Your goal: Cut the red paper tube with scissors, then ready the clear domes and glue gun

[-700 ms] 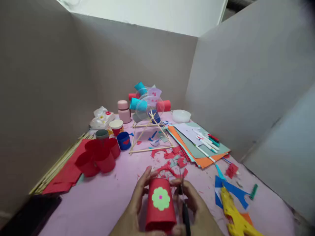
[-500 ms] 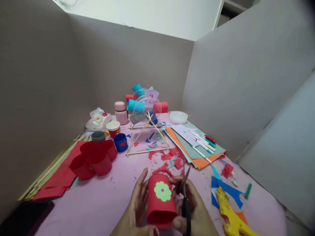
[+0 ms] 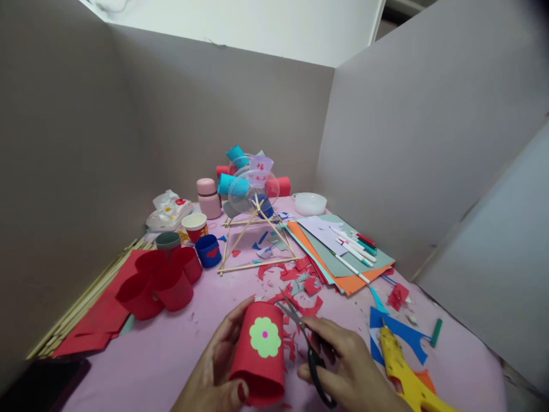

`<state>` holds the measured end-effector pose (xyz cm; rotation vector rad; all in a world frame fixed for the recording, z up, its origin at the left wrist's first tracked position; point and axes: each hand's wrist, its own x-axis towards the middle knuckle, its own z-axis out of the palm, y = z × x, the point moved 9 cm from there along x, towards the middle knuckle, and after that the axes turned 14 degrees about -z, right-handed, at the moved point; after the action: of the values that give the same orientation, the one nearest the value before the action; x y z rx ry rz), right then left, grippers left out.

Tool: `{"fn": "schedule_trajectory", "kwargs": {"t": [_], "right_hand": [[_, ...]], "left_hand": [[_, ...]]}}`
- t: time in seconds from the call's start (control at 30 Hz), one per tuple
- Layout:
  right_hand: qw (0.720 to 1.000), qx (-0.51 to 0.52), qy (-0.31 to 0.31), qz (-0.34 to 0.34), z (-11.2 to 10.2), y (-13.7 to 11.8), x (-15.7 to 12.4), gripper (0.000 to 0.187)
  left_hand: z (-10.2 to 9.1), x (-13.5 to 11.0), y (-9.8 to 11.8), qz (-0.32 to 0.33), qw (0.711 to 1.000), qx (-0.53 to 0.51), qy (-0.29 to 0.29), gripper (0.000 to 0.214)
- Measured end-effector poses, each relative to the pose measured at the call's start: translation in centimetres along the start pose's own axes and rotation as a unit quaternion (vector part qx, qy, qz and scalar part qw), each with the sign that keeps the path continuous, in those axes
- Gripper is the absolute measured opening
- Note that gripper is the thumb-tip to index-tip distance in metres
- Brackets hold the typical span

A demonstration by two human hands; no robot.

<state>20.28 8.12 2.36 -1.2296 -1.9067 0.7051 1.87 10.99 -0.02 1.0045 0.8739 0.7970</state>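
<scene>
My left hand (image 3: 221, 357) is wrapped round a red paper tube (image 3: 261, 372), thumb at its near rim. A pale green paper flower (image 3: 258, 346) with a magenta centre sits on the tube's upper side. In my right hand (image 3: 338, 357) is a pair of scissors (image 3: 306, 337) with black handles; the blades are slightly parted and point up and left, close to the tube's far right edge. Red paper scraps (image 3: 295, 297) lie beyond and beside the blades.
Several red paper cups (image 3: 171, 289) and a blue one (image 3: 209, 252) stand at left. A stick frame (image 3: 257, 266) carries a wheel with coloured tubes (image 3: 234, 185). Paper sheets (image 3: 351, 280) and markers (image 3: 354, 249) lie right, near a yellow glue gun (image 3: 403, 372). A pink flask (image 3: 209, 200) stands behind.
The red tube has shifted left with my left hand and tilted. My right hand has come away from the tube to the right, and the scissors have swung from upright to pointing up-left.
</scene>
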Motion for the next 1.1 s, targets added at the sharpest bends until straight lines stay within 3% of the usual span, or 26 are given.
{"fn": "schedule_trajectory", "kwargs": {"t": [0.2,0.27,0.4,0.6,0.8,0.93,1.1], "right_hand": [[0.995,-0.07,-0.072,-0.013,0.7,-0.2,-0.1,0.047],[0.994,-0.074,-0.073,-0.021,0.8,-0.3,-0.1,0.046],[0.994,-0.085,-0.071,-0.027,0.6,-0.3,0.0,0.046],[0.994,-0.08,-0.065,-0.03,0.6,0.1,-0.1,0.039],[0.994,-0.085,-0.046,-0.05,0.6,0.3,-0.2,0.038],[0.994,-0.087,-0.038,-0.059,0.4,0.1,-0.2,0.036],[0.993,-0.094,-0.045,-0.062,0.5,0.0,-0.1,0.039]], "left_hand": [[-0.1,0.1,-0.3,-0.022,0.999,-0.025,-0.01,0.097],[0.0,0.2,-0.4,-0.025,0.999,-0.026,-0.022,0.097],[0.0,-0.1,0.1,-0.027,0.998,-0.048,0.022,0.095],[-0.3,-0.2,0.3,-0.022,0.998,-0.049,0.034,0.092],[-0.9,0.8,-1.1,-0.038,0.998,-0.028,-0.049,0.089],[-0.6,0.3,-0.1,-0.014,0.998,-0.053,-0.015,0.084],[0.3,-0.5,0.5,-0.033,0.998,-0.055,0.019,0.089]]}}
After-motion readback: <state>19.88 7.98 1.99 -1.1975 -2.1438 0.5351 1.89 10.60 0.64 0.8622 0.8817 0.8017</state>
